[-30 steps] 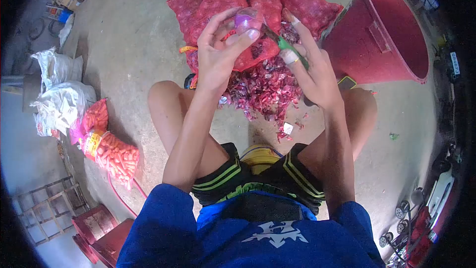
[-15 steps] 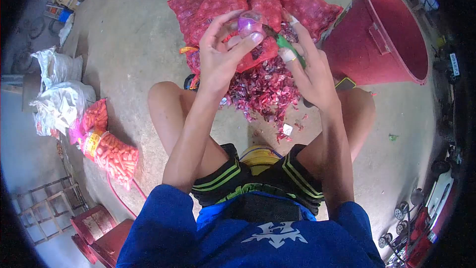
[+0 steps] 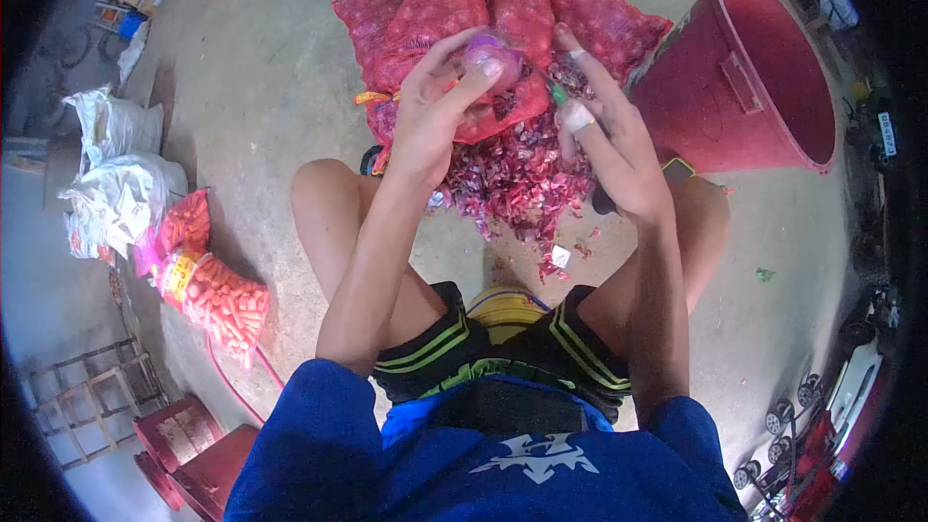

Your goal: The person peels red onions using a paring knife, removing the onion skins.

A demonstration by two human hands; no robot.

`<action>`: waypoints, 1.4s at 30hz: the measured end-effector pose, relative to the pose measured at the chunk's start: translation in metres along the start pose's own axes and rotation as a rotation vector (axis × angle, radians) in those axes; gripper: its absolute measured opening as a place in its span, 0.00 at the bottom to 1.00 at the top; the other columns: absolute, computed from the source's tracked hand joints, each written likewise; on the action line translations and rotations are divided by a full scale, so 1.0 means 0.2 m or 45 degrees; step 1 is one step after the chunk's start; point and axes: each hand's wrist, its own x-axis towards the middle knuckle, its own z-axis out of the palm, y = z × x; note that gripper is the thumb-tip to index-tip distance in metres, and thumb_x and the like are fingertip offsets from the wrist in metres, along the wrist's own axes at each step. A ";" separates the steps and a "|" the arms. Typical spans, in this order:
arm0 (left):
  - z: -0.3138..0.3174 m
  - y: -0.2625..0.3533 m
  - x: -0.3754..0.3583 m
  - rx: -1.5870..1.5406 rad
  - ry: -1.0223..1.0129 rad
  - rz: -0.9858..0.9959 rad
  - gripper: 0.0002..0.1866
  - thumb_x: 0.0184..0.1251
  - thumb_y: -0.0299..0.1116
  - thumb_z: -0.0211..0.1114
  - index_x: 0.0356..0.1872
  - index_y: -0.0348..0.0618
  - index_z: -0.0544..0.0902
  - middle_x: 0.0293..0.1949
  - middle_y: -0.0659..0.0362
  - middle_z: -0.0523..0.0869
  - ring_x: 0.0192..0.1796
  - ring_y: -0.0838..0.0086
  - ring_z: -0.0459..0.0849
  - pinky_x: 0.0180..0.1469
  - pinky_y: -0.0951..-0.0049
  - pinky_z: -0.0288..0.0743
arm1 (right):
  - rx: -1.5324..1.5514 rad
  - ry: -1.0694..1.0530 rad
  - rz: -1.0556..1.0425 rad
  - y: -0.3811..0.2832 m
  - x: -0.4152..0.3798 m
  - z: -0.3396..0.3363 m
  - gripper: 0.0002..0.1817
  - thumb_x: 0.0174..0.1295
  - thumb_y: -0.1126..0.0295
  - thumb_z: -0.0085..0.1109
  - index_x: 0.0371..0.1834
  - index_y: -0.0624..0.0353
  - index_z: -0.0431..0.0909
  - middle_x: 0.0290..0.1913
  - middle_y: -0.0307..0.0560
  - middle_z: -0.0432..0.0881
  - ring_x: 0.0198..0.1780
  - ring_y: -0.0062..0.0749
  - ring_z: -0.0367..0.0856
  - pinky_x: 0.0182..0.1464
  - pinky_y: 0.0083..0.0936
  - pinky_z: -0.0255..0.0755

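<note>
Left hand: The left hand (image 3: 430, 111) is holding a purple onion (image 3: 493, 60) in the upper centre of the frame; the thumb is pressing on the near side and the fingers are curling around the far side.
Left grip: The grip is clamping on the onion.
Right hand: The right hand (image 3: 623, 150) is working just to the right of the onion and is carrying a green-handled knife (image 3: 559, 94) (the hand is hiding most of it, and the blade is not showing clearly).
Right grip: The thumb and fingers are closing on the knife; the index finger is extending toward the top of the frame.
Finger wraps: Pale wraps are covering parts of the right thumb and a right finger.
Onion position: The onion is hovering above the floor (image 3: 251, 116), in front of the mesh sacks (image 3: 440, 5) as seen from the camera.
Mesh sacks: The red sacks are lying together in the upper centre, bulging with round contents.
Skin heap: Loose red-purple onion skins (image 3: 527, 179) are spreading over the floor below the sacks, between the knees.
Bucket: A large red bucket (image 3: 691, 87) is leaning at the upper right, its mouth facing the right side.
Left side: White sacks (image 3: 126, 198) are standing near a bag of orange, carrot-like pieces (image 3: 227, 304).
Seat area: A yellow object (image 3: 505, 314) is showing between the thighs.
</note>
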 end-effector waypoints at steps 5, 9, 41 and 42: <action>-0.01 -0.05 0.01 -0.001 -0.078 -0.055 0.27 0.74 0.40 0.77 0.69 0.40 0.82 0.53 0.61 0.92 0.47 0.82 0.89 0.44 0.81 0.81 | -0.244 -0.013 -0.340 0.01 0.02 0.00 0.31 0.80 0.69 0.57 0.84 0.58 0.67 0.70 0.50 0.86 0.53 0.34 0.90 0.59 0.32 0.81; -0.06 -0.05 0.02 -0.071 -0.216 -0.137 0.29 0.74 0.42 0.76 0.69 0.38 0.81 0.54 0.59 0.92 0.51 0.80 0.90 0.45 0.80 0.83 | -0.220 0.009 -0.362 0.08 0.03 -0.01 0.26 0.81 0.69 0.57 0.80 0.59 0.73 0.69 0.53 0.86 0.59 0.36 0.89 0.64 0.33 0.79; 0.04 -0.06 0.02 -0.680 -0.481 0.037 0.37 0.69 0.20 0.74 0.79 0.37 0.71 0.68 0.52 0.84 0.70 0.66 0.84 0.76 0.61 0.78 | 0.117 0.542 -0.173 0.22 0.12 -0.13 0.29 0.85 0.67 0.51 0.86 0.60 0.66 0.31 0.29 0.75 0.31 0.12 0.69 0.35 0.16 0.65; 0.03 -0.07 0.03 -0.668 -0.456 0.066 0.37 0.68 0.19 0.74 0.78 0.38 0.71 0.68 0.52 0.84 0.69 0.66 0.84 0.75 0.62 0.78 | 0.239 0.548 -0.034 0.24 0.12 -0.15 0.30 0.85 0.66 0.52 0.87 0.60 0.63 0.30 0.30 0.74 0.31 0.13 0.69 0.36 0.16 0.65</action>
